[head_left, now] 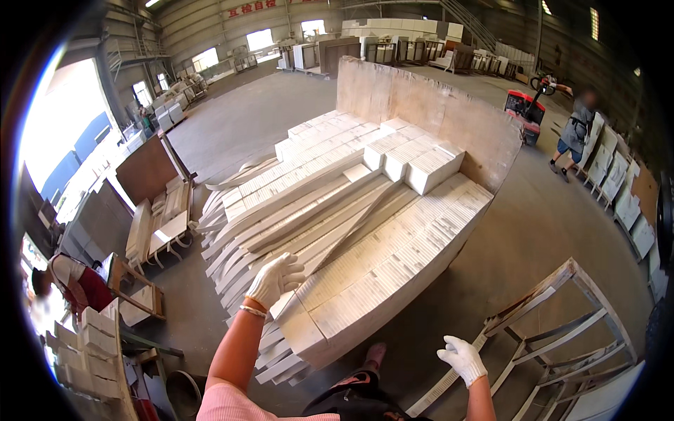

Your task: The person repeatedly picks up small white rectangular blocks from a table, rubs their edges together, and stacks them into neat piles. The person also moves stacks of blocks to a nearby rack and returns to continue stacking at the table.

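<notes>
My left hand (275,278), in a white work glove, lies just left of the frame's centre, fingers spread and curled down over the near edge of a long white slab (309,242) that leans across the big stack of white tiles (393,238); its grip is loose, pressing on the slab's end rather than pinching it, and the slab runs up and to the right from under my palm toward the small raised block of tiles (428,165) at upper centre. My right hand (462,358), also gloved, is at the lower right, fingers bent downward and holding nothing that I can see; it hangs above the pale rail of a wooden rack (554,330) lying on the concrete floor (246,119), well apart from the stack. I judge the main risk is the slab sliding: it sits tilted on other loose slabs, and with only one hand at its end a pull could let it skid toward the fanned-out pile at the stack's lower left corner (281,358), or snap under its own length. My foot (374,353) stands right below that corner, so anything slipping off would drop near it.
</notes>
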A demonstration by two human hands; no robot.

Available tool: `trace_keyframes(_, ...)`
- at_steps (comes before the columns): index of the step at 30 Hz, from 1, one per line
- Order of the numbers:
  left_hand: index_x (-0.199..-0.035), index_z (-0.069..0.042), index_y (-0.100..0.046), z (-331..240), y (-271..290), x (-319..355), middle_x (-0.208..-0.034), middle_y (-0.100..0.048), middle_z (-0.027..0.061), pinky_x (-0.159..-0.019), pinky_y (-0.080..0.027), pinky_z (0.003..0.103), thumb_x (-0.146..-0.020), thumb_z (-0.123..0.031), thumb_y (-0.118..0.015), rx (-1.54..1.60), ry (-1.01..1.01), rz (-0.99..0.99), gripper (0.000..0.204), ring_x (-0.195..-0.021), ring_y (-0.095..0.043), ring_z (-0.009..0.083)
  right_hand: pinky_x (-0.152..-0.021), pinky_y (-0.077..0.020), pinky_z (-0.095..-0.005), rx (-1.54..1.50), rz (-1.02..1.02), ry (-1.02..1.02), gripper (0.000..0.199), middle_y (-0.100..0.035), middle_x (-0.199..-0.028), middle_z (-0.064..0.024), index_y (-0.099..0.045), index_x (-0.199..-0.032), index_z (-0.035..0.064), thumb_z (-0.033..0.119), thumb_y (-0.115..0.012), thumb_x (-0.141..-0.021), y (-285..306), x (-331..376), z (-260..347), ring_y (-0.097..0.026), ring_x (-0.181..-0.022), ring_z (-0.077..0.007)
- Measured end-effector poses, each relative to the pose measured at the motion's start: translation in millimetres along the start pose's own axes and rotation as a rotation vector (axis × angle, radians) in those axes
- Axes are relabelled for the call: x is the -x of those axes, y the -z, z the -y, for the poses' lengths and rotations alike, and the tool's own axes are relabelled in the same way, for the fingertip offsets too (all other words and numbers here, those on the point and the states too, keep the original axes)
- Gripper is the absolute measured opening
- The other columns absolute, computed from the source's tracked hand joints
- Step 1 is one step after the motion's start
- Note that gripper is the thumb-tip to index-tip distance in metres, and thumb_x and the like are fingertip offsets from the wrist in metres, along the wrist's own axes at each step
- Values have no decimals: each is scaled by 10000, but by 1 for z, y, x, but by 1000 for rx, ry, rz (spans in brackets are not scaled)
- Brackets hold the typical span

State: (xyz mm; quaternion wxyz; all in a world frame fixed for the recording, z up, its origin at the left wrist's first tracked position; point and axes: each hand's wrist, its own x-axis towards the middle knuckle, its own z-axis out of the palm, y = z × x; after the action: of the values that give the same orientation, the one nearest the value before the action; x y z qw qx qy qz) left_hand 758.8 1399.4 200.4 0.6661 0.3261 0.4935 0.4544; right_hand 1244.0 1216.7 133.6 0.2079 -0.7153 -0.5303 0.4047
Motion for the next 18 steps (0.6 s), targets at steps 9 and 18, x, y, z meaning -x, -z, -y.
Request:
trace_keyframes(9, -1491, 15, -367, -49, -56, -295, -1422, -482, 295, -898, -524, 439, -927, -507, -653, 224, 0, -129, 820, -1109, -599, 365, -905, -510, -447, 335, -171, 286, 559, -667, -1142, -207, -617, -1281, 46, 358, -717, -829, 88, -245, 88, -641, -1057, -371)
trace_keyframes(18, -1402, -45, -553, -34, -93, -515, -1306, -625, 168, -997, -440, 395, -886, -477, -676, -396, -226, -219, 684, -1177, -556, 286, -1067, -388, -512, 609, -467, 313, 677, -511, -1400, -220, -498, -1400, 71, 354, -709, -822, 92, -456, 92, -474, -1284, -425)
